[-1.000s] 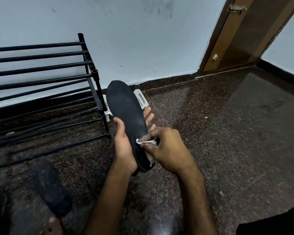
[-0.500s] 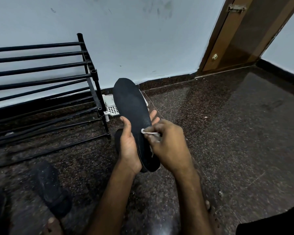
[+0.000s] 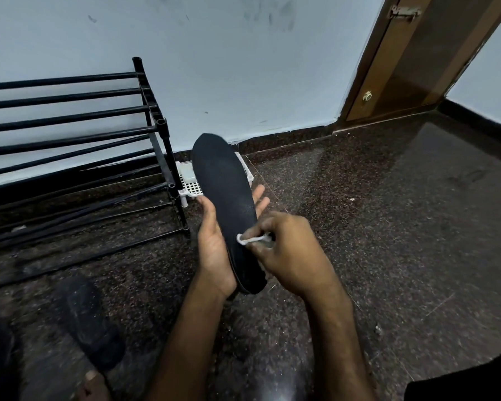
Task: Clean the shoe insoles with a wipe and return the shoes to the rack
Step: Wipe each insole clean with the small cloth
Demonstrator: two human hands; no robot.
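Change: the wipe point(image 3: 250, 239) has been drawn a little down the insole point(image 3: 223, 192), toward the heel, since half a second ago; the insole has been kept in nearly the same raised, tilted pose.
Progress: the wiping is judged to be in mid-course, with the wipe low on the insole and no clear difference seen between cleaned and uncleaned parts. Nothing has been put back yet; the rack point(image 3: 70, 134) is seen without shoes on its bars. The rest of this insole, any other insole, refitting and the return to the rack are judged to be left.
Right hand point(image 3: 289, 253): the fingers are curled tight, and the bunched white wipe is pinched between thumb and fingertips and pressed on the insole's upper face near its right edge.
Left hand point(image 3: 214, 250): the insole is cradled from beneath, with the thumb laid along its left edge and the fingertips shown nearly straight past its right edge.
Insole: it is held above the floor point(image 3: 388, 227), heel toward the person, toe pointed at the wall.
White basket point(image 3: 190, 186): it is partly hidden behind the insole, just beside the rack's end post.
Dark shape point(image 3: 87, 322): it is seen lying on the floor at lower left, well apart from the hands; it is too blurred to be called a shoe or an insole.
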